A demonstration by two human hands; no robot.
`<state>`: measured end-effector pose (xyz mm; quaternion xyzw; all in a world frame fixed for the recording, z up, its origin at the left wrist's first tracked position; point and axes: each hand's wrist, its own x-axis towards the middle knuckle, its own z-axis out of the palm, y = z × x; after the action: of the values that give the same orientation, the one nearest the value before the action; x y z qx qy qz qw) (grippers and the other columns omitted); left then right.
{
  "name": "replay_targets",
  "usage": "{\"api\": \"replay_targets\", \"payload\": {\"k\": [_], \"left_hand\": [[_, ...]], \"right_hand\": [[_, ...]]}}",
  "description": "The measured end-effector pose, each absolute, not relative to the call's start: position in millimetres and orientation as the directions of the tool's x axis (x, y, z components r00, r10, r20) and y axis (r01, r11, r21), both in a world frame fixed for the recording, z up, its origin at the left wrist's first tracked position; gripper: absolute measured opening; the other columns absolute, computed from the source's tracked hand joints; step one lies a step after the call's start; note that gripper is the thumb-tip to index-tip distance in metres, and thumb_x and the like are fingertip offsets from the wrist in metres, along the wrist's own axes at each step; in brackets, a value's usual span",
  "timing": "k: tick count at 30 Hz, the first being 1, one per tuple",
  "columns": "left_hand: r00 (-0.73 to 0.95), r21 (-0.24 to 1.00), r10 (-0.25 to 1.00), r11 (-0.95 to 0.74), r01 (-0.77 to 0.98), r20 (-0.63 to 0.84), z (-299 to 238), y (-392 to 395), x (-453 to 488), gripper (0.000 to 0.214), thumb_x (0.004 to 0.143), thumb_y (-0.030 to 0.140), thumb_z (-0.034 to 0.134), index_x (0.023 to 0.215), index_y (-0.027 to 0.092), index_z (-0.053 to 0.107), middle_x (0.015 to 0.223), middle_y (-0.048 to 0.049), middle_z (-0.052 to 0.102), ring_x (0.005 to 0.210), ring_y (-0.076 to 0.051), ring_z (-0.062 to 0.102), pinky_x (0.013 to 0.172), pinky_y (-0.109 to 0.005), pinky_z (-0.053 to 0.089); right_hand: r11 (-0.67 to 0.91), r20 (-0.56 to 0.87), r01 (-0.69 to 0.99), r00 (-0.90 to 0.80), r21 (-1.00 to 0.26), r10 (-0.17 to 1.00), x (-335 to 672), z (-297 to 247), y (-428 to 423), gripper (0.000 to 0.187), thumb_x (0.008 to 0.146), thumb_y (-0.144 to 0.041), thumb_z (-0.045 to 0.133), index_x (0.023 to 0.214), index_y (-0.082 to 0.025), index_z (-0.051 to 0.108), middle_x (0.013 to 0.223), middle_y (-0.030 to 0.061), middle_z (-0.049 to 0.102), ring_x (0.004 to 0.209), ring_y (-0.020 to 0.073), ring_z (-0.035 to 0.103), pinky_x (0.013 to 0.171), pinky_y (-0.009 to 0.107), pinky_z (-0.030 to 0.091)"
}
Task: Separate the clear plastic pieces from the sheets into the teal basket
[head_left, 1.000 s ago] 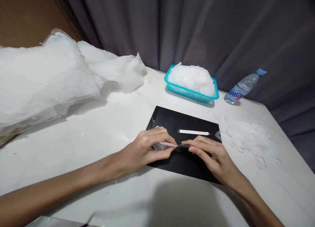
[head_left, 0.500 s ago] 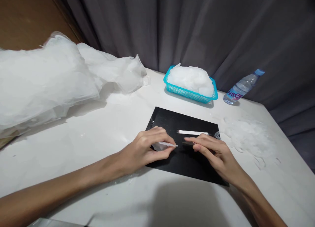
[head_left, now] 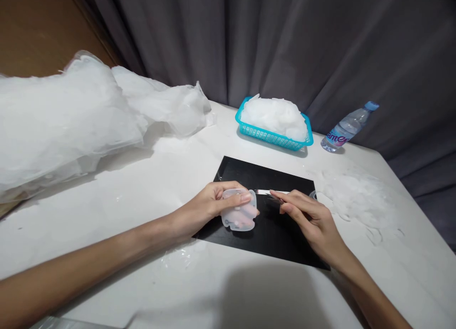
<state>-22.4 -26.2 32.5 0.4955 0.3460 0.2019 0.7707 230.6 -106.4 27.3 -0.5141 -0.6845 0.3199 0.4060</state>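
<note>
My left hand (head_left: 223, 198) pinches a translucent, frosted silicone-like piece (head_left: 238, 219), its thumb across the broad face and the fingers behind it. The piece is flat and rounded, with small holes and notches along its rim. To its right, my right hand (head_left: 308, 215) is closed, thumb against fingers, on a thin dark blade (head_left: 275, 198) whose tip points left, apart from the piece. Both hands are over a black mat (head_left: 270, 246). Behind the blade, a slim white stick (head_left: 262, 192) with a dark end lies on the mat, partly hidden by my right fingers.
At the back stands a turquoise basket (head_left: 272, 138) heaped with white translucent pieces. A water bottle (head_left: 344, 129) is to its right. Loose clear scraps (head_left: 366, 200) lie right of the mat. Large filled plastic bags (head_left: 67, 124) take up the table's left side.
My left hand has turned the translucent piece from edge-on to its broad face toward me. My right hand keeps the blade, shifted only slightly.
</note>
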Motion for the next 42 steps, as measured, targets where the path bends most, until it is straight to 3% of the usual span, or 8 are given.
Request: {"api": "replay_targets", "payload": {"k": [6, 15, 22, 27, 30, 37, 42], "left_hand": [[0.771, 0.873, 0.592, 0.477, -0.102, -0.234, 28.3, -26.6, -20.7, 0.031, 0.099, 0.044, 0.07, 0.088, 0.016, 0.063, 0.072, 0.0026, 0.061, 0.061, -0.008, 0.052, 0.06, -0.021, 0.044], [0.777, 0.895, 0.592, 0.438, -0.088, -0.214, 24.7, -27.4, -21.2, 0.029, 0.1, 0.044, 0.068, 0.093, 0.017, 0.061, 0.071, 0.003, 0.063, 0.06, -0.009, 0.056, 0.061, -0.022, 0.044], [0.773, 0.893, 0.603, 0.436, -0.113, -0.197, 25.0, -28.3, -21.0, 0.03, 0.098, 0.045, 0.071, 0.094, 0.017, 0.062, 0.071, 0.0031, 0.065, 0.06, -0.009, 0.058, 0.061, -0.021, 0.046], [0.718, 0.869, 0.65, 0.478, -0.132, -0.249, 25.8, -30.4, -17.6, 0.031, 0.102, 0.047, 0.065, 0.105, 0.017, 0.063, 0.095, -0.0065, 0.073, 0.085, -0.017, 0.07, 0.078, -0.028, 0.053], [0.703, 0.842, 0.659, 0.514, -0.161, -0.268, 25.8, -31.2, -15.9, 0.031, 0.102, 0.046, 0.065, 0.11, 0.017, 0.063, 0.104, -0.008, 0.072, 0.094, -0.018, 0.069, 0.084, -0.029, 0.052], [0.771, 0.821, 0.601, 0.537, -0.193, -0.212, 22.4, -33.6, -16.4, 0.028, 0.088, 0.029, 0.085, 0.1, 0.016, 0.062, 0.082, 0.0008, 0.065, 0.075, -0.011, 0.059, 0.071, -0.023, 0.045], [0.843, 0.756, 0.508, 0.618, -0.216, -0.175, 23.1, -36.8, -16.3, 0.03, 0.088, 0.03, 0.085, 0.098, 0.016, 0.06, 0.08, 0.0001, 0.066, 0.072, -0.011, 0.059, 0.071, -0.024, 0.044]], "right_hand": [[0.297, 0.249, 0.42, -0.167, -0.858, 0.954, 225.3, 24.9, -112.1, 0.037, 0.104, -0.029, 0.062, 0.141, -0.033, 0.067, 0.095, 0.0021, 0.068, 0.087, 0.0161, 0.064, 0.081, 0.031, 0.053], [0.34, 0.294, 0.401, -0.175, -0.851, 0.94, 221.2, 26.3, -116.2, 0.038, 0.101, -0.027, 0.066, 0.138, -0.034, 0.069, 0.086, 0.0012, 0.062, 0.08, 0.0155, 0.059, 0.068, 0.028, 0.049], [0.336, 0.287, 0.433, -0.177, -0.836, 0.942, 218.9, 27.3, -117.9, 0.025, 0.101, -0.031, 0.066, 0.124, -0.028, 0.075, 0.081, 0.0005, 0.059, 0.069, 0.0139, 0.055, 0.062, 0.026, 0.046], [0.275, 0.264, 0.438, -0.087, -0.856, 0.961, 216.5, 22.4, -118.6, 0.027, 0.098, -0.045, 0.067, 0.114, -0.024, 0.071, 0.089, 0.0037, 0.067, 0.075, 0.0172, 0.06, 0.064, 0.028, 0.048], [0.207, 0.213, 0.426, -0.035, -0.881, 0.977, 208.4, 18.0, -118.8, 0.028, 0.09, -0.047, 0.075, 0.103, -0.023, 0.069, 0.085, 0.0022, 0.068, 0.067, 0.0152, 0.056, 0.059, 0.026, 0.046], [0.16, 0.199, 0.369, 0.068, -0.916, 0.978, 188.8, 11.7, -125.7, 0.021, 0.086, -0.037, 0.081, 0.089, -0.022, 0.066, 0.08, 0.0, 0.069, 0.059, 0.011, 0.053, 0.052, 0.022, 0.043], [0.203, 0.236, 0.368, 0.046, -0.907, 0.971, 184.1, 12.1, -127.3, 0.018, 0.086, -0.031, 0.081, 0.086, -0.022, 0.065, 0.073, -0.0028, 0.064, 0.056, 0.0093, 0.048, 0.051, 0.022, 0.04]]}}
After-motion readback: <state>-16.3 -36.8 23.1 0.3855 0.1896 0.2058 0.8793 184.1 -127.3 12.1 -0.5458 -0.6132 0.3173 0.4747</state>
